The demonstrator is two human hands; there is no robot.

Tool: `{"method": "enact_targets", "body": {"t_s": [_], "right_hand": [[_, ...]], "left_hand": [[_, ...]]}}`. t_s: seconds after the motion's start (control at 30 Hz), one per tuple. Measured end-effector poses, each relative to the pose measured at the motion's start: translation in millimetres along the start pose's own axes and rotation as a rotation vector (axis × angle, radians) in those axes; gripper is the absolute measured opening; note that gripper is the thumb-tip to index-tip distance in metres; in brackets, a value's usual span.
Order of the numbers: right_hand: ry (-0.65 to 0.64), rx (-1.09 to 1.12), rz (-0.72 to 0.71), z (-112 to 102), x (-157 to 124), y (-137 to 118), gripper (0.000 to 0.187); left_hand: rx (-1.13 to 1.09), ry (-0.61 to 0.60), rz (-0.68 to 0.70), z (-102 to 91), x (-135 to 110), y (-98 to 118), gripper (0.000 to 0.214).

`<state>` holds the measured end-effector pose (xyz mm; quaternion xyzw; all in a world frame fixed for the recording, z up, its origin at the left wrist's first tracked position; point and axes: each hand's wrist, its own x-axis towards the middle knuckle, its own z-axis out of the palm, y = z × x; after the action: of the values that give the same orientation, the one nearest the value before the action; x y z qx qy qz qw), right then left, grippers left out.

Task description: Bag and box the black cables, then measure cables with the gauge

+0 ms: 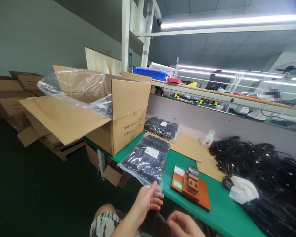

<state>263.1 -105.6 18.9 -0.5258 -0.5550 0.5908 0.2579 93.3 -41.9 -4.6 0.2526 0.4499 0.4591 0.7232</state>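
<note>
My left hand (pixel 148 199) pinches the near edge of a clear plastic bag of black cables (pixel 146 159) that carries a white label and lies at the front edge of the green table (pixel 219 210). My right hand (pixel 181 223) hovers low at the picture's bottom, below the table edge, with its fingers curled and nothing visible in them. A second filled bag (pixel 162 127) lies farther back on a cardboard sheet.
An open cardboard box (pixel 118 112) lined with clear plastic stands at the table's left end. An orange jig with a small metal device (pixel 191 186) sits right of the bag. A big heap of black cables (pixel 263 174), a white cloth (pixel 243 191) and a small white bottle (pixel 208 139) lie to the right.
</note>
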Motion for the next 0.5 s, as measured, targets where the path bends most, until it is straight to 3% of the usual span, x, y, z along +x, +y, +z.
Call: {"method": "enact_targets", "body": {"t_s": [0.13,0.23,0.27,0.37,0.43,0.5], "right_hand": [[-0.003,-0.119,-0.096,-43,-2,-54,0.061],[0.02,-0.367,-0.223,-82,21,-96,0.051],[0.043,-0.511,-0.254,-93,35,-108,0.05],[0.042,-0.665,-0.319,-117,91,-141,0.041],[0.036,-0.767,-0.364,-116,138,-159,0.032],[0.012,-0.855,-0.409,-99,185,-173,0.026]], "left_hand": [[0.033,0.157,0.067,-14.2,10,14,0.058],[0.039,0.261,0.128,-29.2,15,27,0.061],[0.042,0.282,0.149,-34.0,18,31,0.061],[0.066,0.315,0.196,-43.1,26,43,0.063],[0.081,0.33,0.204,-44.1,32,50,0.064],[0.087,0.34,0.19,-42.9,36,54,0.064]]}}
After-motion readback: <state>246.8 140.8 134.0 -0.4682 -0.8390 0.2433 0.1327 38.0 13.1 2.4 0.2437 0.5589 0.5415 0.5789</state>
